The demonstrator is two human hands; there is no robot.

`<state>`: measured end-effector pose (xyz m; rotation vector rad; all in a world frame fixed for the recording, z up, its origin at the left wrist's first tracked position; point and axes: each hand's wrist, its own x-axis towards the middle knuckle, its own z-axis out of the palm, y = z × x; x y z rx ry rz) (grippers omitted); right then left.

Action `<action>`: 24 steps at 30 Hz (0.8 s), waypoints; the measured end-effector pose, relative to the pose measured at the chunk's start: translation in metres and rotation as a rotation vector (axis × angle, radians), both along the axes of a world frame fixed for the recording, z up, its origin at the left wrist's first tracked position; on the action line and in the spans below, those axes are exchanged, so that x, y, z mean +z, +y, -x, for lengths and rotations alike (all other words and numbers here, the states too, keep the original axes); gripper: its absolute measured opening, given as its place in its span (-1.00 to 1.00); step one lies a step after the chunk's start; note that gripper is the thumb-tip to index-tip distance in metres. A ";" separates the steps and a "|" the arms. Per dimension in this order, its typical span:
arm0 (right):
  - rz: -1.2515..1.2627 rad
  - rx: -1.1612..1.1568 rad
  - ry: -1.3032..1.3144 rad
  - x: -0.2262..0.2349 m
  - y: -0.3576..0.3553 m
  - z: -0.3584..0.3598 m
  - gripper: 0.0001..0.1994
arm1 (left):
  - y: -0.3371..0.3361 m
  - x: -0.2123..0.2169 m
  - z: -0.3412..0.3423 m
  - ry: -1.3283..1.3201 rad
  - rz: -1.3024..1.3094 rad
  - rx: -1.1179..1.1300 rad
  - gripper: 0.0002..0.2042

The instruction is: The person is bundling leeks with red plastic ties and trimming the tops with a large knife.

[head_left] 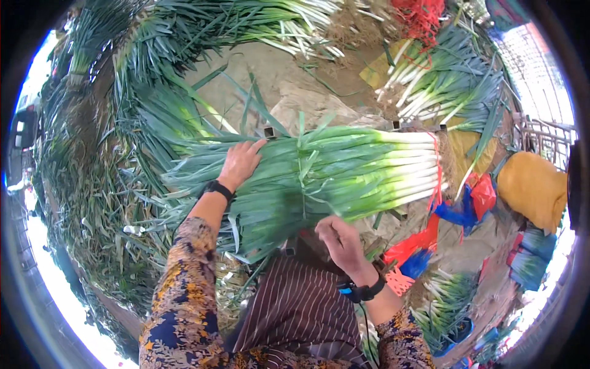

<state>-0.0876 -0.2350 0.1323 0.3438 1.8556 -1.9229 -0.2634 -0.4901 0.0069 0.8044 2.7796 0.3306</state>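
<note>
Head view: my left hand (239, 163) lies flat, fingers spread, on the leek bundle (332, 175) laid across the frame in front of me. My right hand (341, 241), fingers curled, pinches leaves at its near edge. Red tie (437, 169) is on the white ends; green end looks untied

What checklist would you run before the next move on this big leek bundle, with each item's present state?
1. Left hand flat on the green tops of the leek bundle: ok.
2. Right hand at the bundle's near edge: ok; whether its grip is closed, cannot tell.
3. White ends lined up at the right side: ok.
4. Red tie around the white ends: ok.
5. Tie at mid-bundle finished: cannot tell.
6. Bundle fully supported on the metal frame: cannot tell, mostly hidden.
</note>
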 end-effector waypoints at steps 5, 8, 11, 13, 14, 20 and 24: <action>-0.692 -0.132 0.533 -0.034 -0.006 0.053 -0.82 | -0.013 -0.014 0.014 -0.231 -0.147 0.092 -0.67; -1.022 -0.027 0.530 -0.082 -0.007 0.061 -0.59 | -0.026 -0.012 0.032 -0.319 -0.268 0.095 -0.72; -1.257 0.145 0.480 -0.108 0.001 0.049 -0.44 | -0.006 -0.019 0.084 -0.384 -0.202 0.003 -0.74; -1.256 0.140 0.496 -0.114 -0.003 0.048 -0.44 | 0.009 -0.027 0.118 -0.347 -0.160 -0.092 -0.73; -1.262 0.135 0.509 -0.116 -0.003 0.048 -0.45 | 0.017 -0.036 0.131 -0.310 -0.122 -0.191 -0.72; -1.251 0.178 0.479 -0.128 -0.006 0.047 -0.37 | 0.059 -0.110 0.149 -0.214 0.169 -0.575 -0.64; -1.218 0.160 0.478 -0.127 -0.006 0.046 -0.35 | 0.047 -0.132 0.132 -0.332 0.353 -0.623 -0.71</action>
